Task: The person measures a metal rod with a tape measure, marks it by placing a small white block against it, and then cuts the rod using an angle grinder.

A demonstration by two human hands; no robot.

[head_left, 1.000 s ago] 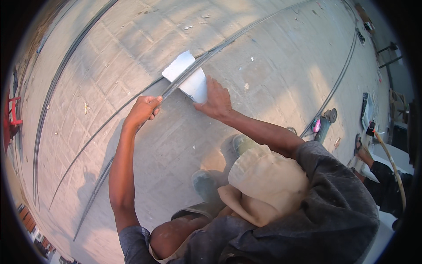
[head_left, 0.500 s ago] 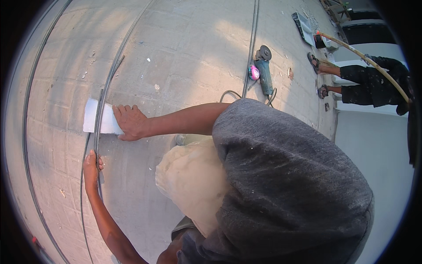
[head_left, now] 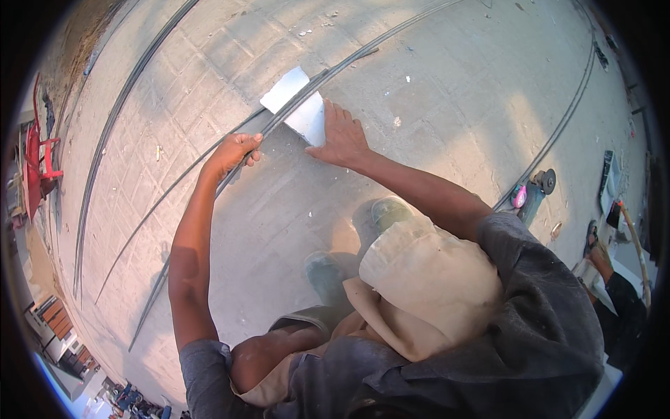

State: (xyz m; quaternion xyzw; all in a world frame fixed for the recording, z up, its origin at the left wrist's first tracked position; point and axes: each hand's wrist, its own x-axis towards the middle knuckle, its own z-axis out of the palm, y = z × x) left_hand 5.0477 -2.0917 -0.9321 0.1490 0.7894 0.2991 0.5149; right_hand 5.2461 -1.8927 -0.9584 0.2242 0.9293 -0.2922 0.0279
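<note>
A white block [head_left: 312, 120] lies on the paved ground with several long dark-grey rods [head_left: 331, 70], which look like steel rebar, crossing over its top. My right hand [head_left: 343, 135] grips the block's right end, thumb at the near edge and fingers along the far side. Just left of the block, my left hand [head_left: 234, 152] is closed around the rods, thumb on top. A thinner single rod [head_left: 171, 188] runs beneath or beside the left wrist and away to the lower left; its exact contact with the hand is hidden.
Another bundle of rods [head_left: 105, 133] curves along the left. To the right are a rod bundle [head_left: 562, 126], an angle grinder [head_left: 534, 204] and a pink round object [head_left: 518, 196]. A person's leg [head_left: 599, 260] shows at far right, a red wheelbarrow [head_left: 35, 164] at far left.
The view has swung left, shifting the block and hands up and right in the picture. Both hands keep their holds, and the wheelbarrow has come into view.
</note>
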